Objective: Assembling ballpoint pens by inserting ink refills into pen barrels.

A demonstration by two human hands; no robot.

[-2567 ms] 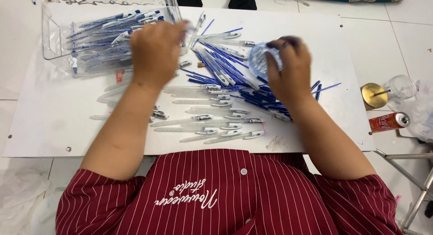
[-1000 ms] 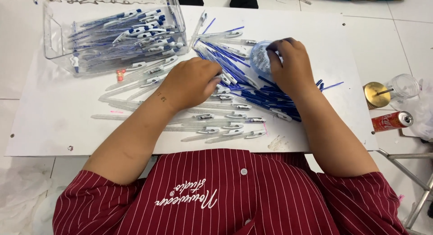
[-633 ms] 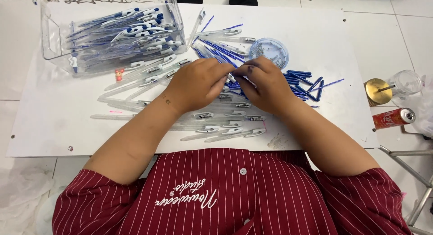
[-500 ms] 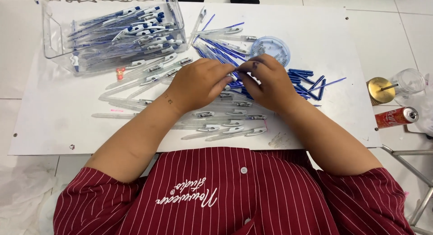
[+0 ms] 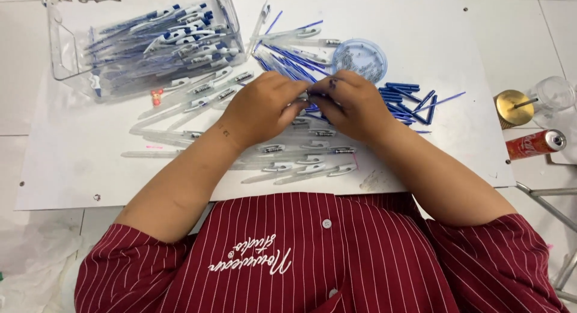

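Head view: both hands meet over the middle of the white desk (image 5: 72, 168); the fingertips touch at one small spot

Left hand (image 5: 264, 108): fingers curled and pinched together on a clear plastic pen part; what exactly it pinches is hidden between the fingertips

Right hand (image 5: 351, 105): likewise closed in a pinch against the left, thumb and forefinger bearing on the same small piece; its end is covered too

Piece in hand: sits right between the two sets of fingertips, above the row of clear pen barrels (image 5: 300, 162) laid side by side near the person's striped red shirt (image 5: 288, 253)

Around them: loose thin blue refills (image 5: 288, 57) fanned out just beyond the hands; short blue caps (image 5: 409, 99) to the right; a round clear lid of tiny parts (image 5: 359, 59) behind the right hand; a clear plastic bin of finished blue-and-white pens (image 5: 150, 42) at far left

Doing it well, as I judge: keep the two parts in line and push straight, not at an angle; hold both close to the join so the thin part does not bend; keep wrists low so the barrels below stay in their row
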